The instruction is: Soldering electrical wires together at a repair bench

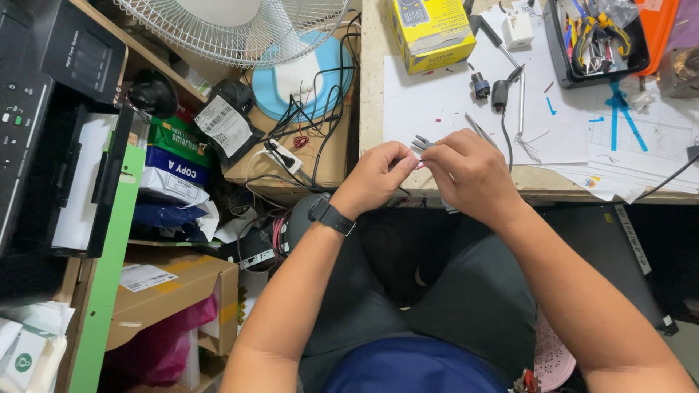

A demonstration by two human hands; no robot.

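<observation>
My left hand and my right hand meet at the front edge of the wooden workbench. Between their fingertips I pinch a small grey connector piece with a thin reddish wire end below it. The fingers of both hands are closed on it. A black watch sits on my left wrist. Just beyond my right hand lie metal tweezers on white paper.
A yellow box, a black tool tray and a thin metal probe with black cable lie on the bench. To the left stand a white fan, tangled cables, a printer, paper reams and a cardboard box.
</observation>
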